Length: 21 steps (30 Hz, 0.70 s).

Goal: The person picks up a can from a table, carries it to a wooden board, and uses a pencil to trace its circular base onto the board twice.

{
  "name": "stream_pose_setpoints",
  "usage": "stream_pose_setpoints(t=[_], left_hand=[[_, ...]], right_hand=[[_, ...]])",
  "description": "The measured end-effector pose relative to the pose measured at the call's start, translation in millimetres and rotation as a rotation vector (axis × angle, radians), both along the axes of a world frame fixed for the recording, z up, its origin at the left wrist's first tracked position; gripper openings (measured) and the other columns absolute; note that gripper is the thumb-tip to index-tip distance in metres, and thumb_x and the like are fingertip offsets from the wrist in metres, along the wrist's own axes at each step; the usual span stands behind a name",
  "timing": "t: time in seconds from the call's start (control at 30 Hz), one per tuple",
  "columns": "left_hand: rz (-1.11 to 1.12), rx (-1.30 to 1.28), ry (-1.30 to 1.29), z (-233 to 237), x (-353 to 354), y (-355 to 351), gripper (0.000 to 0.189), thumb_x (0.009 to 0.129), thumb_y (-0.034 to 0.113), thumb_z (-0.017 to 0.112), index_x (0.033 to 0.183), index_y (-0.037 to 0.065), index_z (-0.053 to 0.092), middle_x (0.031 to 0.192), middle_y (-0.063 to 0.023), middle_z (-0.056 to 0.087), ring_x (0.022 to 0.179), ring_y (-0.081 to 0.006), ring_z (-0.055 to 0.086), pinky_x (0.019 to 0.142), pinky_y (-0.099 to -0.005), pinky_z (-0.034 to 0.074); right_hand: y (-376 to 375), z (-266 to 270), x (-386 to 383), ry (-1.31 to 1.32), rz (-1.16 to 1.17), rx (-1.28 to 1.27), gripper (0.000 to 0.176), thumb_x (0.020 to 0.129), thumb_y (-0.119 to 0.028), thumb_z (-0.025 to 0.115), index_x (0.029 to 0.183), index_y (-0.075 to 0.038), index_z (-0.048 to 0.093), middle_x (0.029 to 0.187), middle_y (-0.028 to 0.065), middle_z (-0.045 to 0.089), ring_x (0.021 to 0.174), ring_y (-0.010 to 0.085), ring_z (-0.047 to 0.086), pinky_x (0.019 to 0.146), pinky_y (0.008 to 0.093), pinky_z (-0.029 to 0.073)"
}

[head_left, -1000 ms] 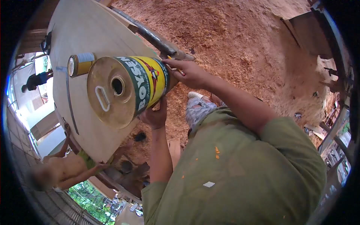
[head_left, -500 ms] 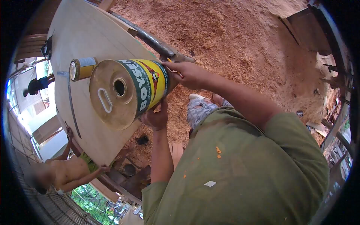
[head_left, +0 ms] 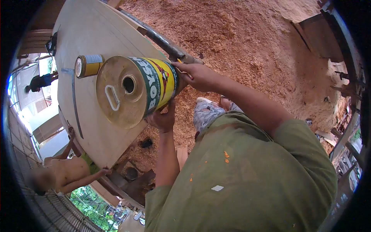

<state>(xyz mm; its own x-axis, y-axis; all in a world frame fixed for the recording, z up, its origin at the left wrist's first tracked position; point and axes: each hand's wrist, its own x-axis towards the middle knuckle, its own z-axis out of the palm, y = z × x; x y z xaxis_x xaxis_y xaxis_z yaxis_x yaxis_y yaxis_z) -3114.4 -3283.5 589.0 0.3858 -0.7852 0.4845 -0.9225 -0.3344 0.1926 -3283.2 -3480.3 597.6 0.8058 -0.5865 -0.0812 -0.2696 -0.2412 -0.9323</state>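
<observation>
A large metal Boysen can (head_left: 121, 91) with a yellow and green label lies on its side over the pale board, its gold end with a handle and round opening facing left. My left hand (head_left: 163, 116) grips the can's lower side near the base. At the base's upper edge, my right hand (head_left: 193, 75) touches the can and holds a thin pencil-like stick (head_left: 179, 60) with a yellow end, partly hidden by the fingers. A smaller can (head_left: 89, 65) rests beside the large one.
The pale board (head_left: 89, 34) carries a metal square (head_left: 75, 100). A dark pipe (head_left: 166, 43) runs along its upper edge. Wood shavings (head_left: 247, 46) cover the ground. One person (head_left: 73, 173) stands at the board's lower left; another person (head_left: 39, 82) is farther off.
The view has shifted slightly, so the board, cans and hands appear a little farther right. Both hands keep their places on the large can.
</observation>
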Motion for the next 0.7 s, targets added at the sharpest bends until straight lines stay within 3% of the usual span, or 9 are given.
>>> stream_pose_setpoints(t=[0.07,0.2,0.3,0.37,0.47,0.7], left_hand=[[0.004,0.023,0.095,1,0,1,0.046,0.074,0.056,0.085,0.090,0.013,0.081,0.118,-0.0099,0.073,0.119,-0.0415,0.059,0.105,-0.0570,0.039],[0.012,-0.016,0.010,2,-1,-2,0.044,0.074,0.055,0.085,0.089,0.014,0.081,0.114,-0.0088,0.074,0.116,-0.0406,0.060,0.106,-0.0558,0.039],[-0.010,-0.003,0.041,5,0,-4,0.042,0.074,0.053,0.086,0.088,0.013,0.080,0.103,-0.0062,0.077,0.115,-0.0389,0.061,0.106,-0.0541,0.039],[-0.050,-0.025,-0.098,10,0,-4,0.030,0.072,0.041,0.091,0.083,0.017,0.078,0.106,-0.0051,0.078,0.100,-0.0298,0.071,0.090,-0.0431,0.049],[-0.056,-0.040,0.051,8,-1,-4,0.030,0.071,0.042,0.092,0.080,0.018,0.078,0.101,-0.0038,0.078,0.100,-0.0300,0.071,0.092,-0.0445,0.048],[-0.041,-0.068,0.000,26,-9,-13,0.026,0.069,0.039,0.092,0.073,0.017,0.078,0.097,-0.0033,0.078,0.098,-0.0331,0.069,0.093,-0.0481,0.047]], right_hand=[[1,-1,1,-0.028,-0.022,0.001,0.052,0.101,-0.018,0.052,0.152,-0.015,0.046,0.123,0.0237,0.068,0.112,0.0373,0.067,0.096,0.0435,0.053],[1,1,0,-0.021,-0.007,0.037,0.052,0.101,-0.019,0.052,0.152,-0.014,0.046,0.126,0.0237,0.067,0.114,0.0373,0.066,0.098,0.0433,0.052],[2,1,1,-0.027,-0.029,0.018,0.052,0.101,-0.019,0.053,0.153,-0.014,0.046,0.129,0.0237,0.066,0.118,0.0368,0.065,0.101,0.0427,0.051],[2,6,0,0.001,-0.027,0.029,0.051,0.102,-0.018,0.053,0.152,-0.014,0.046,0.130,0.0238,0.065,0.120,0.0367,0.064,0.102,0.0420,0.050],[1,-7,4,-0.004,-0.009,0.022,0.051,0.103,-0.018,0.052,0.153,-0.014,0.045,0.130,0.0243,0.065,0.120,0.0372,0.064,0.102,0.0424,0.050],[2,-12,4,-0.054,-0.009,0.002,0.050,0.104,-0.019,0.051,0.153,-0.014,0.044,0.129,0.0249,0.065,0.118,0.0379,0.064,0.100,0.0433,0.050]])
